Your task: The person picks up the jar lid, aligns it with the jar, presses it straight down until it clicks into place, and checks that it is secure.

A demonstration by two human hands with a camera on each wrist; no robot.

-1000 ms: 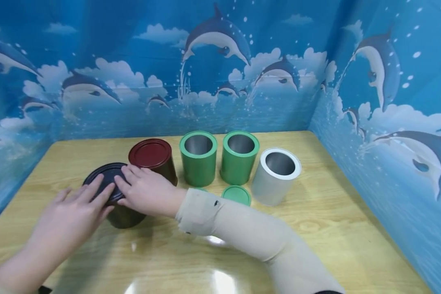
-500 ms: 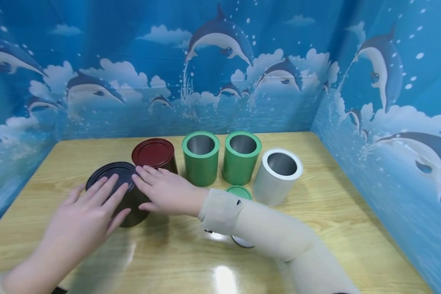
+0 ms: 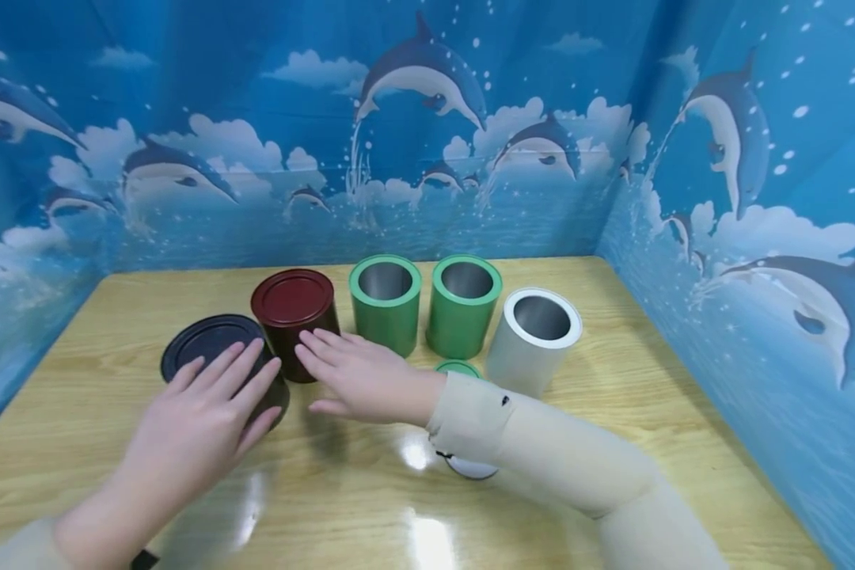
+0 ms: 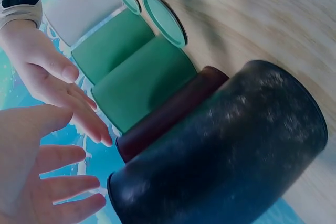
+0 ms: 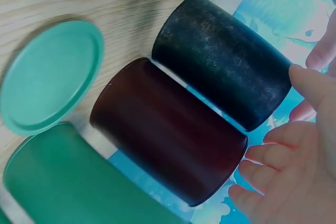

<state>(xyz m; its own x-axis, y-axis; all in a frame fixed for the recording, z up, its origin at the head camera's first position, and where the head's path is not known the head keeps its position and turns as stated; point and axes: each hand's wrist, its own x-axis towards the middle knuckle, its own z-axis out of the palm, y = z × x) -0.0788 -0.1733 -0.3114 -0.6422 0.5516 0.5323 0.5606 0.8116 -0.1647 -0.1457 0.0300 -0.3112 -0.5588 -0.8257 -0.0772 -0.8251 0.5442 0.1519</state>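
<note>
A black can [image 3: 203, 339] with its lid on stands at the left of the table. My left hand [image 3: 195, 419] is held over its near side, fingers straight and spread; the left wrist view shows the fingertips just off the top rim. Right beside it stands a dark red can [image 3: 295, 297], also lidded. My right hand [image 3: 366, 378] hovers in front of the red can with straight fingers and grips nothing. In the right wrist view its fingertips lie close to the red can's top edge, and its thumb is near the black can [image 5: 220, 61].
Two green cans [image 3: 387, 324] without lids stand at the back middle, and an open white can [image 3: 530, 360] is to their right. Green lids [image 4: 164, 19] lie on the table before them. A whitish lid [image 3: 473, 469] is partly under the right sleeve. A dolphin-print curtain [image 3: 256, 222] encloses the table.
My right hand has lifted off the black can's lid and moved right, in front of the red can. My left hand has shifted slightly right and toward me, uncovering more of the lid.
</note>
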